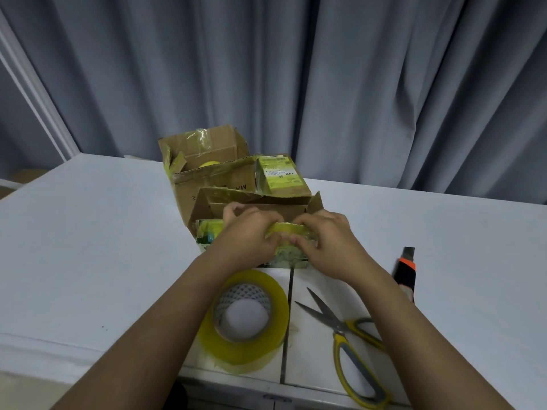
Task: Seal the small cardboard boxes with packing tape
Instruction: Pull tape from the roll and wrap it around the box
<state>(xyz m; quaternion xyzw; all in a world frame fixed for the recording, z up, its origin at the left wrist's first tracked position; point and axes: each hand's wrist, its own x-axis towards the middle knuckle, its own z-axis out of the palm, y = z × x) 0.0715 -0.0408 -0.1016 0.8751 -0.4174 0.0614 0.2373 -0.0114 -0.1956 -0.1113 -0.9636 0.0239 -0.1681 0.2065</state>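
A small cardboard box (207,232), wrapped in yellowish tape, lies on the white table (88,247) in front of me. My left hand (248,235) and my right hand (325,241) both grip its top edge, fingers curled over a strip of yellow tape (291,229) running along that edge. A large roll of yellow packing tape (245,321) lies flat just below my hands, between my forearms.
An open cardboard box (204,161) and another with raised flaps (266,202) stand behind my hands, beside a taped small box with a label (281,176). Yellow-handled scissors (349,335) and an orange-black utility knife (407,273) lie at the right. Grey curtains hang behind the table.
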